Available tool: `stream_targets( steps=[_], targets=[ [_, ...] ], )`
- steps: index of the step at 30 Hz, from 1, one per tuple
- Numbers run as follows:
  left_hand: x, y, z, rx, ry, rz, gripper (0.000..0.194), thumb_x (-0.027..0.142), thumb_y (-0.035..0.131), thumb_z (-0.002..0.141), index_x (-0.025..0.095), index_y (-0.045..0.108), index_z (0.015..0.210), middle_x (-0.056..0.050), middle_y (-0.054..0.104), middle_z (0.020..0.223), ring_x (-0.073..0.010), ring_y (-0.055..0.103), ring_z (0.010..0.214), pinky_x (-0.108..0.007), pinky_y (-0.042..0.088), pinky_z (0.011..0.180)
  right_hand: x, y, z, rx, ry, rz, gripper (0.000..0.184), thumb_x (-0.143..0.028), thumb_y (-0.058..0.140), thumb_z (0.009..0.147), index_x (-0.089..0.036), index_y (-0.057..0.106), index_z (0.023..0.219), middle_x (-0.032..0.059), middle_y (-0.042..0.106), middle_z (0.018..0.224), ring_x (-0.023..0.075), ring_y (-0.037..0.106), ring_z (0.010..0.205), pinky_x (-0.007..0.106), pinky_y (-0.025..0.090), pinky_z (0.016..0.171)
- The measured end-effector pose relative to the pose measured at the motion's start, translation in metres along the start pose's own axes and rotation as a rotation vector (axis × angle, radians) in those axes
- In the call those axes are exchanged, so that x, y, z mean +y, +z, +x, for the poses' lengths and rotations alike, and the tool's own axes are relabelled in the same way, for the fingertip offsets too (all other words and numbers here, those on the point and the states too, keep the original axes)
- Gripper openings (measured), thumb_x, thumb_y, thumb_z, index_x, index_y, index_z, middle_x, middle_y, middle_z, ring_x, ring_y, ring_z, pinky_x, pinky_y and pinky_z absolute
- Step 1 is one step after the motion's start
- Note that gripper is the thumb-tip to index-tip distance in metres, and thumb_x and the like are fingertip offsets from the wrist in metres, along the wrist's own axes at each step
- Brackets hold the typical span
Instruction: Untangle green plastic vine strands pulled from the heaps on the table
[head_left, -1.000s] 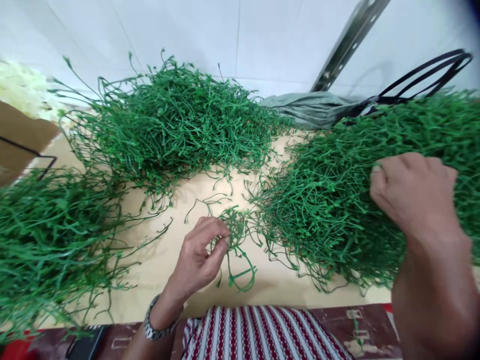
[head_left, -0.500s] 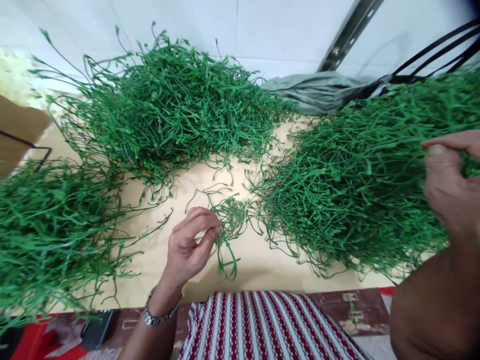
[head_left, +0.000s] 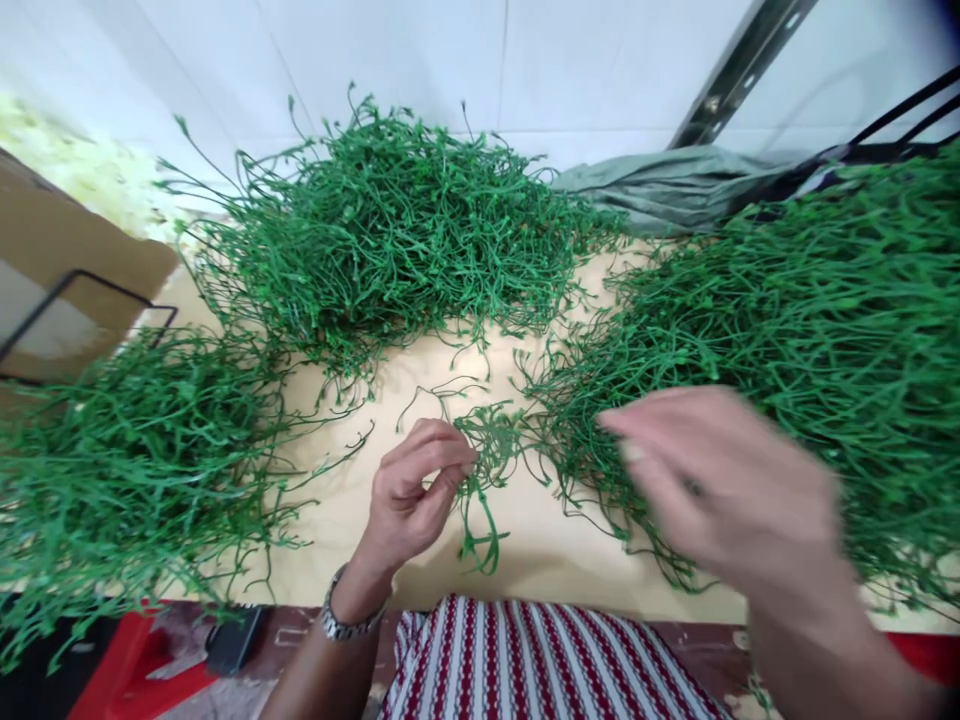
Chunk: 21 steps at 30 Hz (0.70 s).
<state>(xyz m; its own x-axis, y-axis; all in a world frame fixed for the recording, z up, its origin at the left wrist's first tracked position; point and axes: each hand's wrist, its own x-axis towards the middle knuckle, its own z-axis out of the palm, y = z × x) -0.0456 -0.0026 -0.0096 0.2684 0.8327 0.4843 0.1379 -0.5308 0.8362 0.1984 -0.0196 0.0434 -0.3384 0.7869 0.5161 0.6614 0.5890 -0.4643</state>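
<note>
My left hand (head_left: 424, 485), a metal watch on its wrist, is closed in a pinch over the table (head_left: 420, 385). Between thumb and forefinger it holds a thin green plastic stem (head_left: 487, 545) whose end curls down in a loop. Just beyond the fingertips lies a small tangle of loose green stems (head_left: 495, 435). My right hand (head_left: 720, 480) is over the left part of the large right-hand pile of green stems (head_left: 847, 330). Motion blurs its fingers, so anything in them cannot be made out.
Another heap of green stems (head_left: 397, 220) lies at the back, and a third pile (head_left: 135, 460) on the left. A cardboard box (head_left: 75, 270) stands at the far left. Grey-green cloth (head_left: 667, 185) lies against the white wall (head_left: 585, 70). A dark device (head_left: 236, 640) is below the table's edge.
My right hand has come leftward from the far right of the pile toward my left hand. The left hand keeps its pinch on the stem. The whole view has shifted slightly.
</note>
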Motion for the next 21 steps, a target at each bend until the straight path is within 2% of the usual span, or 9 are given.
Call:
stream_targets(
  steps=[2,4,7,10,14,21],
  targets=[
    [0.0,0.001,0.0,-0.005,0.02,-0.006,0.023,-0.001,0.055,0.074,0.018,0.063,0.085,-0.005,0.058,0.076,-0.0167,0.054,0.074,-0.033,0.044,0.068,-0.012,0.031,0.008,-0.127,-0.08,0.067,0.028,-0.01,0.054,0.081,-0.018,0.059,0.108,0.0075,0.062,0.093,0.0204,0.055,0.087,0.036,0.045,0.076],
    [-0.001,0.003,0.0,-0.004,0.046,-0.023,0.023,-0.001,0.056,0.074,0.017,0.064,0.085,-0.005,0.059,0.075,-0.0166,0.054,0.074,-0.033,0.044,0.069,-0.019,0.056,0.016,-0.231,-0.097,0.153,0.021,-0.014,0.051,0.084,-0.014,0.058,0.104,0.0084,0.061,0.091,0.0196,0.053,0.085,0.035,0.046,0.074],
    [-0.003,0.005,-0.001,0.017,0.037,-0.07,0.02,0.0,0.055,0.075,0.016,0.064,0.084,-0.005,0.057,0.075,-0.0161,0.053,0.073,-0.031,0.044,0.065,-0.019,0.078,0.021,-0.216,-0.081,0.269,0.013,-0.015,0.051,0.084,-0.011,0.058,0.094,0.0082,0.06,0.085,0.0182,0.052,0.08,0.033,0.045,0.071],
    [-0.004,0.008,-0.002,0.048,0.021,-0.097,0.02,0.0,0.055,0.075,0.016,0.064,0.083,-0.005,0.056,0.076,-0.0155,0.054,0.073,-0.028,0.044,0.063,-0.016,0.082,0.021,-0.173,-0.055,0.309,0.008,-0.013,0.051,0.083,-0.012,0.057,0.089,0.0066,0.059,0.079,0.0173,0.051,0.075,0.032,0.043,0.068],
    [-0.004,0.012,-0.004,0.092,0.03,-0.108,0.02,0.001,0.055,0.075,0.016,0.064,0.084,-0.005,0.056,0.078,-0.0162,0.054,0.076,-0.03,0.045,0.068,-0.015,0.079,0.02,-0.195,-0.03,0.312,0.006,-0.015,0.051,0.084,-0.015,0.055,0.087,0.0054,0.058,0.078,0.0176,0.051,0.076,0.032,0.041,0.067],
    [-0.001,0.015,-0.01,0.134,-0.057,-0.12,0.016,0.004,0.052,0.079,0.016,0.06,0.084,-0.005,0.057,0.078,-0.0158,0.054,0.077,-0.028,0.043,0.067,-0.017,0.083,0.019,-0.143,-0.036,0.345,0.01,-0.016,0.053,0.084,-0.017,0.053,0.093,0.0052,0.06,0.082,0.0169,0.053,0.079,0.031,0.043,0.07]
  ],
)
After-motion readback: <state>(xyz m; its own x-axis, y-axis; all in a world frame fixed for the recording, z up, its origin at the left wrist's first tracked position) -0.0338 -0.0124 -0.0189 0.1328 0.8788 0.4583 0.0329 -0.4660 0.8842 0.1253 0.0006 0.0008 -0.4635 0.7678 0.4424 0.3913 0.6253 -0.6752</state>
